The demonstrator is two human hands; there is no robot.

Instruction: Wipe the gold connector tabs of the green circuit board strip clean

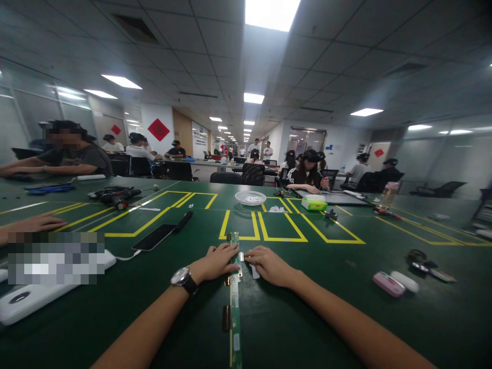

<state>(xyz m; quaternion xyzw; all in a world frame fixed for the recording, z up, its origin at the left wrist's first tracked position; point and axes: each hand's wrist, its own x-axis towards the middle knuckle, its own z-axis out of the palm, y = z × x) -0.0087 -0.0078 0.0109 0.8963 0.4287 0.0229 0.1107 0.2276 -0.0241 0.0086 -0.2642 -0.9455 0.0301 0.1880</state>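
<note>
A long, narrow green circuit board with brown flexible tabs along its left edge lies lengthwise on the green table in front of me. My left hand, with a watch on the wrist, holds the board's far part, its fingers and thumb on the strip. Across from it, my right hand has curled fingers at the board's right edge, close to a small silver-white piece. Beneath those fingers a small white piece sticks out; whether they grip it is hidden.
A phone on a white cable and a white device lie left, near another person's hand. Farther back are a clear dish, a tissue pack and a black tool. A pink case and keys sit right.
</note>
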